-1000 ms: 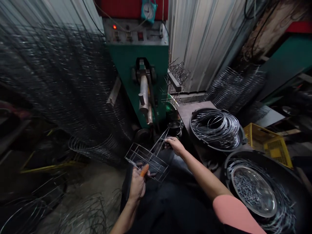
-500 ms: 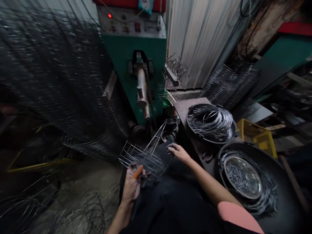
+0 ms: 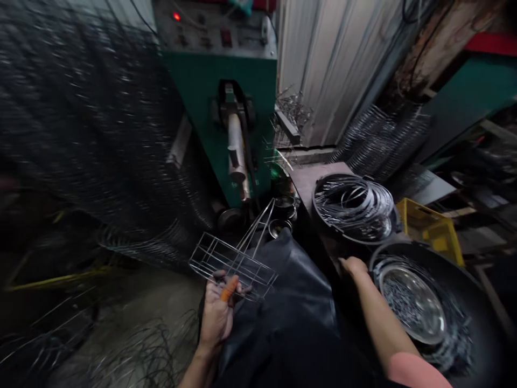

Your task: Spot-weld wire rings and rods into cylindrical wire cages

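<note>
— What's down at seven o'clock?
— The left hand (image 3: 220,312), fingers closed on the near edge of a wire frame (image 3: 232,261). The frame juts toward twelve o'clock from it.
— And further right?
— At four o'clock the right hand (image 3: 353,265) lies against the rim of a black tub (image 3: 456,269). Its fingers curl out of sight, so I can't tell whether they grip anything. Wire rings (image 3: 355,207) lie at its twelve o'clock.
</note>
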Motion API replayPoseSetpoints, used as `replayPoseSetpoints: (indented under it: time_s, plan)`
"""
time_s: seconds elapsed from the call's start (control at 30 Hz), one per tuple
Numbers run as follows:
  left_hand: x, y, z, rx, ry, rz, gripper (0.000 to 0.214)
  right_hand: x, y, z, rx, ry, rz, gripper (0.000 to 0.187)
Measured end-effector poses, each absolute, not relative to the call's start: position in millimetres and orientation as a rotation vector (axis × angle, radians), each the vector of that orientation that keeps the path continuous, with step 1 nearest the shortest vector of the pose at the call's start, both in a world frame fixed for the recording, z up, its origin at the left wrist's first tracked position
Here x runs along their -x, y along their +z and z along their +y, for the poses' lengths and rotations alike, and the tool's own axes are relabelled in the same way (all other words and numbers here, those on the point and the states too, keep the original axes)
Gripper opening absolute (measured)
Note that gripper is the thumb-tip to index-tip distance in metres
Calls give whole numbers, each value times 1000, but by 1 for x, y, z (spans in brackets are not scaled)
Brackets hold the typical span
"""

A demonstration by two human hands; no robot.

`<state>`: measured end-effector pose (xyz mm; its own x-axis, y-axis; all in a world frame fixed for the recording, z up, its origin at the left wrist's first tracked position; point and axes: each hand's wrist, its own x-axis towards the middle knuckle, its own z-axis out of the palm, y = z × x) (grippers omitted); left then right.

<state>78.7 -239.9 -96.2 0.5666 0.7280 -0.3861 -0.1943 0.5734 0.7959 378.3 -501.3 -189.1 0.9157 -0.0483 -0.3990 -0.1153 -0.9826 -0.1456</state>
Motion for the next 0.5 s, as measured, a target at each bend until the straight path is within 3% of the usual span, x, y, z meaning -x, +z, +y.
replayPoseSetpoints:
  time_s: [0.1, 0.23, 0.37, 0.43, 0.5]
  plan:
    - [-80, -102, -235, -797, 652, 781, 47, -386, -185, -504, 2774, 643, 327, 18]
    - [-81, -108, -228, -813, 657, 753, 47, -368, -177, -507, 2574, 584, 470, 24]
    - [-83, -112, -226, -832, 678, 762, 45, -318, -167, -516, 1835, 482, 463, 17]
    - [-85, -113, -229, -851, 695, 771, 43, -293, -155, -516, 1572, 510, 329, 25]
    - [-88, -114, -234, -882, 699, 773, 42, -276, -138, -507, 1645, 582, 127, 38]
